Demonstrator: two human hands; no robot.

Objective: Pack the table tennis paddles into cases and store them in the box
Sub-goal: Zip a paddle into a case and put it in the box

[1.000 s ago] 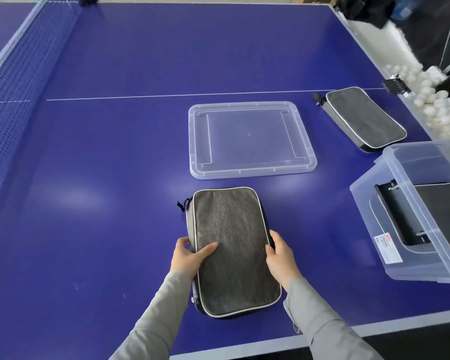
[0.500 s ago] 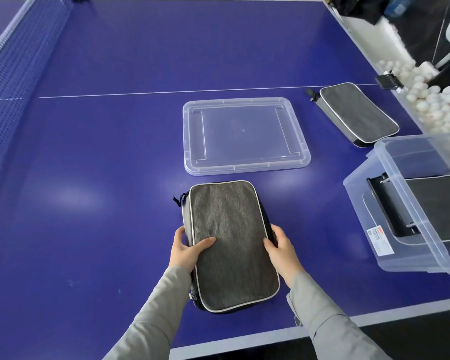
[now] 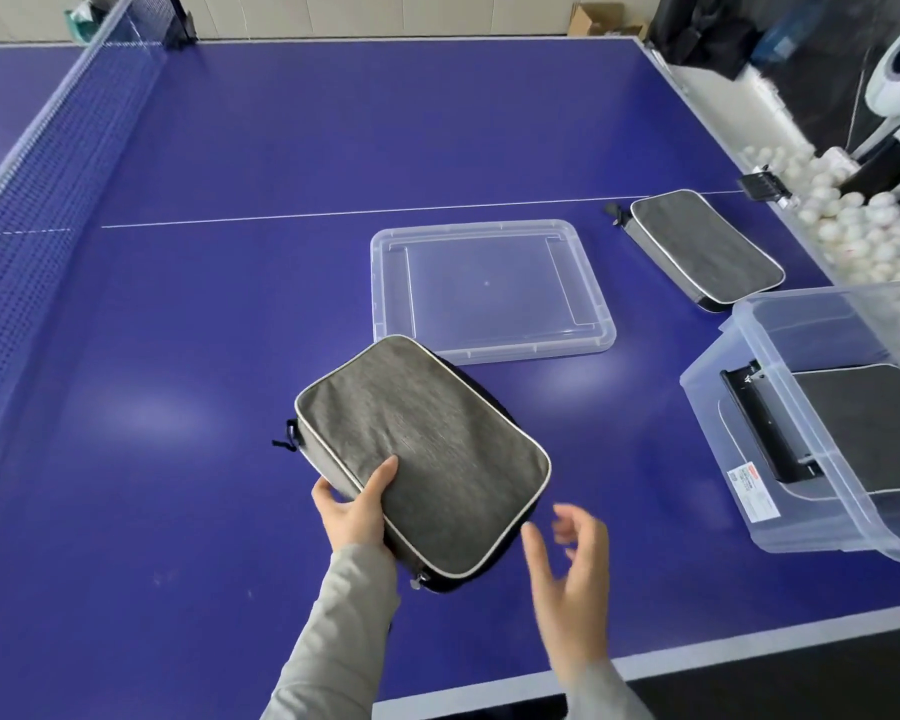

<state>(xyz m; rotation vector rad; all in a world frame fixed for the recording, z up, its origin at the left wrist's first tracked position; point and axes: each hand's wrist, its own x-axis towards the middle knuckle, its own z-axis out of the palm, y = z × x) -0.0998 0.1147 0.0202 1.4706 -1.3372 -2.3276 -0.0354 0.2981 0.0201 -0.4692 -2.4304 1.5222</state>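
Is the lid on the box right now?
No, the lid lies flat on the table, apart from the open box.

A blue mesh net (image 3: 48, 200) crosses the blue counter (image 3: 281, 148) at left, while white balls (image 3: 853, 220) heap beyond its right edge, seemingly in a tray.

Blue table (image 3: 281, 148) with clear lid (image 3: 489, 337), zipped grey case (image 3: 707, 246), clear box (image 3: 739, 444).

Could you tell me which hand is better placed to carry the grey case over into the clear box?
Probably the left hand: it already grips the grey case at its near-left edge. The right hand is open and off it, though nearer the clear box.
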